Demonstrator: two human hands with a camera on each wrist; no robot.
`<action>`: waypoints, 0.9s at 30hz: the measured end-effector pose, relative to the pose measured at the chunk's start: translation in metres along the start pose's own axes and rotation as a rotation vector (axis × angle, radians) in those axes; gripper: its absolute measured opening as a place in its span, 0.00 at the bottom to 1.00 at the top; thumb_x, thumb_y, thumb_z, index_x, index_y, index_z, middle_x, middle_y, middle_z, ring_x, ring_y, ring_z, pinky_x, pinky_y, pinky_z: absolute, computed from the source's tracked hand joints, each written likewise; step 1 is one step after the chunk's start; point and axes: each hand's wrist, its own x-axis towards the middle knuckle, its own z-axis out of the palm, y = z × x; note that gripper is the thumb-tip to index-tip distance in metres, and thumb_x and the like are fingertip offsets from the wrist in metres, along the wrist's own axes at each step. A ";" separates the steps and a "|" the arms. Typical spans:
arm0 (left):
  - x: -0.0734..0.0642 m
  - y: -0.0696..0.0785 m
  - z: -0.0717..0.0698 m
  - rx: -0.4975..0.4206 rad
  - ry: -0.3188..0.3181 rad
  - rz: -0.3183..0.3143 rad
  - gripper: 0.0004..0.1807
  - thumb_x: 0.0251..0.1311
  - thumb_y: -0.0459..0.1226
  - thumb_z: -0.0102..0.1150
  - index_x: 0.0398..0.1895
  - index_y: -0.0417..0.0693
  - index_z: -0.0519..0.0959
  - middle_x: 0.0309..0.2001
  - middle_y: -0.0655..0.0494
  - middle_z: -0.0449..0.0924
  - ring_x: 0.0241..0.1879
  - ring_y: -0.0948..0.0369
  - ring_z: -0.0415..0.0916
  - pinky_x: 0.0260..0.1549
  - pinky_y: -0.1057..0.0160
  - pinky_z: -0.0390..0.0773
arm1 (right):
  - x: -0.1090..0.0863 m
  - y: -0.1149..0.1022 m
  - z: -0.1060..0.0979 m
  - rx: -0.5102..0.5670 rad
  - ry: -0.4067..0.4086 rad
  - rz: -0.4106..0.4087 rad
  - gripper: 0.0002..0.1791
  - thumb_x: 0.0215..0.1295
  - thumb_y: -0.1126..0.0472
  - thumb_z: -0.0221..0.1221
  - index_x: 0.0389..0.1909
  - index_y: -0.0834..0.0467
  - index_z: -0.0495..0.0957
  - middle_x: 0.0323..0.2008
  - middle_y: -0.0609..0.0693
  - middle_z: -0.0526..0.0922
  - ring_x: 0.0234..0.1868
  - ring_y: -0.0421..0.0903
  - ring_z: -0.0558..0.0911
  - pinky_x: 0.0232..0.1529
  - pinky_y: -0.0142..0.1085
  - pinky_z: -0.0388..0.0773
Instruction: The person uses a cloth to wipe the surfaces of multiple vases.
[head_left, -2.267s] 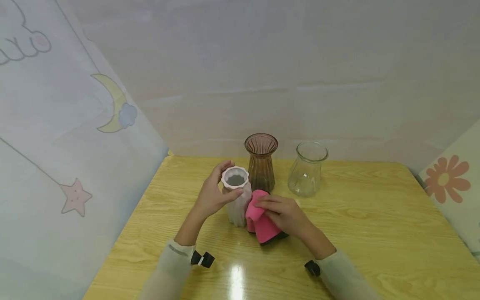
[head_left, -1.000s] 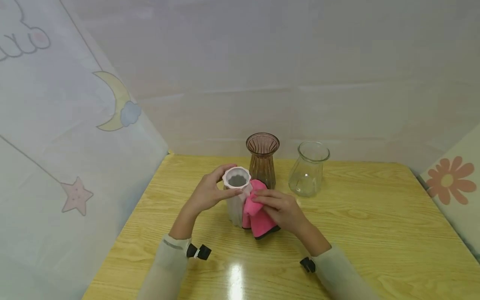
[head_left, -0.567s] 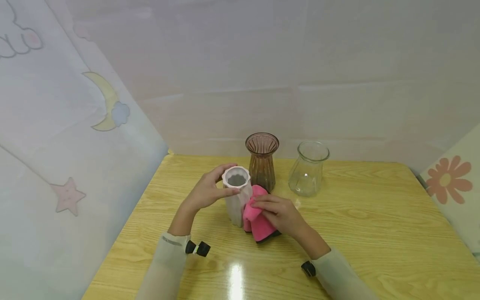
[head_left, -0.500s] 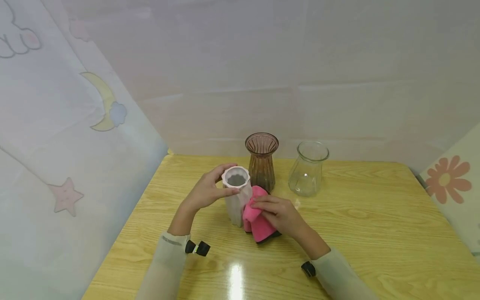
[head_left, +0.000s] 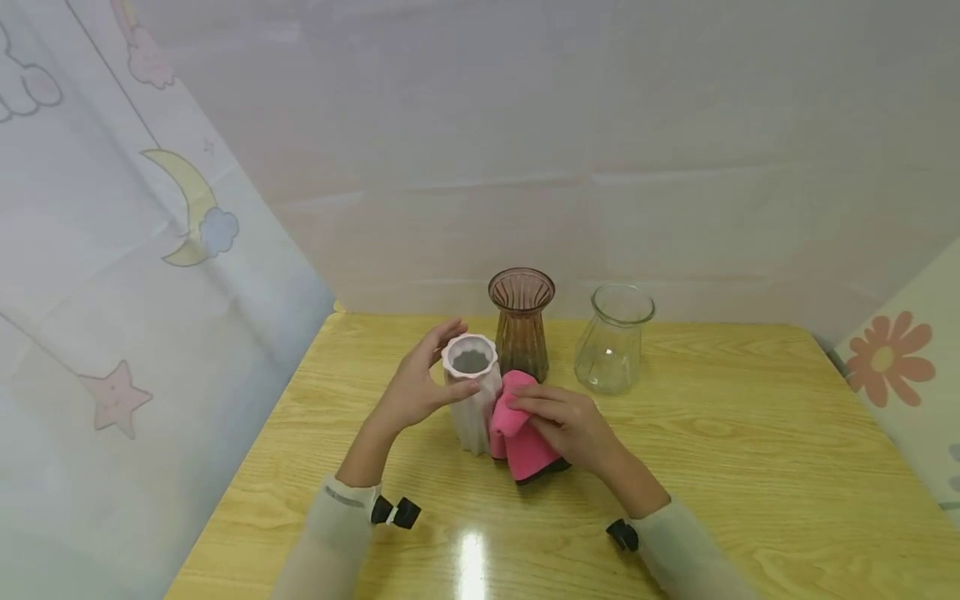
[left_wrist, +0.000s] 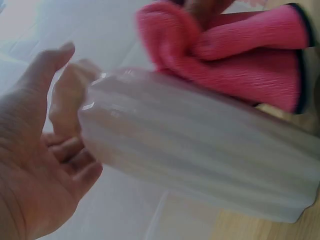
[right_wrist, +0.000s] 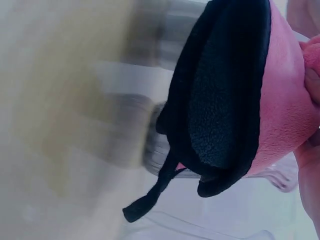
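A white fluted vase [head_left: 474, 417] with a scalloped rim stands upright on the table. My left hand [head_left: 416, 387] holds it near the top, fingers at the far side and thumb at the near side. In the left wrist view the curled fingers [left_wrist: 75, 165] meet the rim, while the thumb is raised apart from it. My right hand [head_left: 573, 425] pinches a folded pink cloth [head_left: 528, 454] and presses it against the vase's right side. The cloth's dark underside [right_wrist: 215, 100], black edging and hanging loop show in the right wrist view.
A purplish ribbed glass vase [head_left: 522, 342] stands just behind the cloth. Right of it is a clear glass vase [head_left: 611, 358]. Both stand toward the back of the wooden table [head_left: 735, 450], close to a pale printed backdrop [head_left: 480, 167].
The right hand and cloth rise slightly along the vase side, then lower again. My left fingers lift a little at the far rim. The vase stays in nearly the same place.
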 end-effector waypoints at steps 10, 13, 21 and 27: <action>-0.005 0.011 0.017 0.032 0.146 -0.109 0.43 0.53 0.42 0.77 0.70 0.41 0.67 0.63 0.47 0.75 0.64 0.50 0.72 0.65 0.45 0.70 | 0.029 0.003 -0.013 -0.027 0.032 -0.059 0.16 0.78 0.56 0.53 0.48 0.60 0.87 0.49 0.55 0.87 0.51 0.53 0.86 0.61 0.32 0.76; -0.006 0.010 0.017 0.049 0.145 -0.101 0.40 0.54 0.43 0.76 0.68 0.42 0.70 0.58 0.48 0.78 0.60 0.50 0.75 0.60 0.43 0.74 | 0.032 0.004 -0.011 -0.012 0.027 -0.058 0.16 0.77 0.56 0.54 0.48 0.61 0.87 0.50 0.56 0.87 0.52 0.54 0.86 0.61 0.33 0.76; -0.005 0.009 0.014 0.090 0.133 -0.079 0.38 0.55 0.44 0.75 0.68 0.46 0.72 0.52 0.50 0.83 0.54 0.52 0.79 0.54 0.41 0.77 | 0.030 0.008 -0.004 0.011 0.040 -0.040 0.14 0.76 0.58 0.56 0.47 0.60 0.88 0.49 0.55 0.88 0.50 0.54 0.87 0.59 0.34 0.78; -0.006 0.007 0.011 0.092 0.104 -0.060 0.37 0.56 0.43 0.74 0.68 0.46 0.71 0.53 0.49 0.82 0.54 0.52 0.79 0.53 0.39 0.78 | 0.024 0.005 0.002 0.007 0.057 -0.024 0.09 0.68 0.68 0.63 0.45 0.60 0.88 0.45 0.54 0.89 0.46 0.54 0.88 0.54 0.35 0.81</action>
